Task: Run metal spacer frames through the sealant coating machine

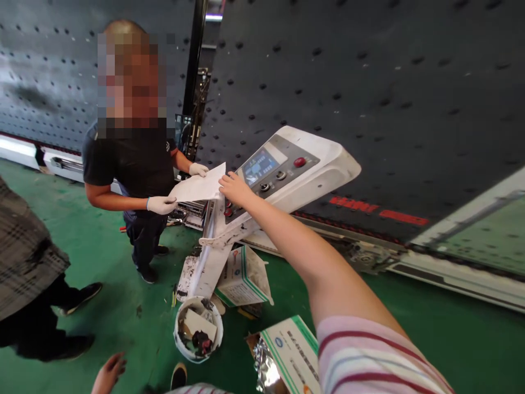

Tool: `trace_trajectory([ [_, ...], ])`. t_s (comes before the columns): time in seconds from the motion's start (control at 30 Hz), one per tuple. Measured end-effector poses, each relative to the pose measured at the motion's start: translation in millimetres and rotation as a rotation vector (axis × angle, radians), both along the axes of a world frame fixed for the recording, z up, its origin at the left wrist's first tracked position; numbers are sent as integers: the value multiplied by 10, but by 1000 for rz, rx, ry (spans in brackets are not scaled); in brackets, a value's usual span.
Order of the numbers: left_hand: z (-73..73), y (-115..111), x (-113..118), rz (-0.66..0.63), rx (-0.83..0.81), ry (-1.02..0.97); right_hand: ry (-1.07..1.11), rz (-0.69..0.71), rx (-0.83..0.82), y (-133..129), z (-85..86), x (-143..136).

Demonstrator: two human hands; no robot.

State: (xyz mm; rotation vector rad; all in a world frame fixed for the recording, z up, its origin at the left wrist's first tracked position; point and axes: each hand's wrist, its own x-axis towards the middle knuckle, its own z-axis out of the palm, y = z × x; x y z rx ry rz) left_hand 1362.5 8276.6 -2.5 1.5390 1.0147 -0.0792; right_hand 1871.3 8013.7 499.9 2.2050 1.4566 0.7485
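I have my right hand (237, 189) reaching in from the lower right to the right edge of a sheet of paper (199, 186), just left of the middle of the frame. The fingertips lie at that edge, thumb side partly hidden, so I cannot tell whether they pinch the paper or only touch it. My left hand (108, 377) is low in the frame, left of the middle, partly cut off, its fingers loosely curled and part open with nothing seen in them.

A co-worker (135, 158) in the upper left holds the sheet from the other side with two gloves, an upper glove (198, 169) and a lower glove (161, 205). That already supports the paper, so I judge a light touch is enough; a hard pull from my side could crease or tear it.

My wrist is over the control panel (303, 169), close to its screen (259, 167) and knobs. I want my forearm raised and my palm off the controls, since a sagging arm could brush a knob or the red button (299, 162). Staying near the corner also leaves the page in view. The open bucket (198, 329) and the carton (289, 350) sit low on the floor, so my feet need care there.
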Motion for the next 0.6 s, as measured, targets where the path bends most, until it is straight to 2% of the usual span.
trace_trajectory([
  [0.07, -36, -179, 327, -44, -55, -27, 29, -2, -24, -96, 16, 111],
  [0.13, 48, -261, 679, -121, -47, -66, 67, -81, -3, -134, 24, 203],
  [0.23, 277, -200, 1274, -229, 20, -170, 72, -262, 108, -132, 25, 310],
  [0.33, 562, -42, 1957, -309, 43, -256, 61, -328, 143, -126, 78, 407],
  [0.43, 1013, 41, 2726, -417, -42, -412, 74, -308, 39, -45, 219, 512],
  [0.5, 1446, 26, 3274, -481, -143, -545, 86, -297, 3, 127, 342, 588],
  [0.6, 2197, -26, 4100, -497, -358, -793, 162, -344, -72, 593, 483, 686],
])
